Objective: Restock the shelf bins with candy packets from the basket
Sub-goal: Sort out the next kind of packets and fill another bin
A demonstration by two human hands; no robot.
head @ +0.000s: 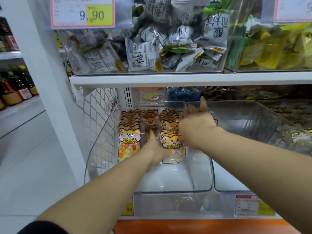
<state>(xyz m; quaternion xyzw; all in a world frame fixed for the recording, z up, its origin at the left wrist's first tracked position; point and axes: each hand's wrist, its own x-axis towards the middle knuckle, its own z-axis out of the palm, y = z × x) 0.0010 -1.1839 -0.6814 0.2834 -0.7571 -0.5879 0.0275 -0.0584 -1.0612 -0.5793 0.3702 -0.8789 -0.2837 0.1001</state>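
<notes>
Left hand (156,149) is pressing straight-fingered between candy packets (129,142); right hand (196,128) is lying spread over them. Rows are best squared gently inside the bin (168,178).

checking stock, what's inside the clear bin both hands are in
Inside the clear bin: three rows of jelly bean packets stacked toward the back, its front floor bare. The left hand and right hand cover parts of the middle and right rows, so their count is hidden.

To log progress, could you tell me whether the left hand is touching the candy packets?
Touching: the head view shows the left hand lying against the candy packets, fingers wedged between two rows.
</notes>
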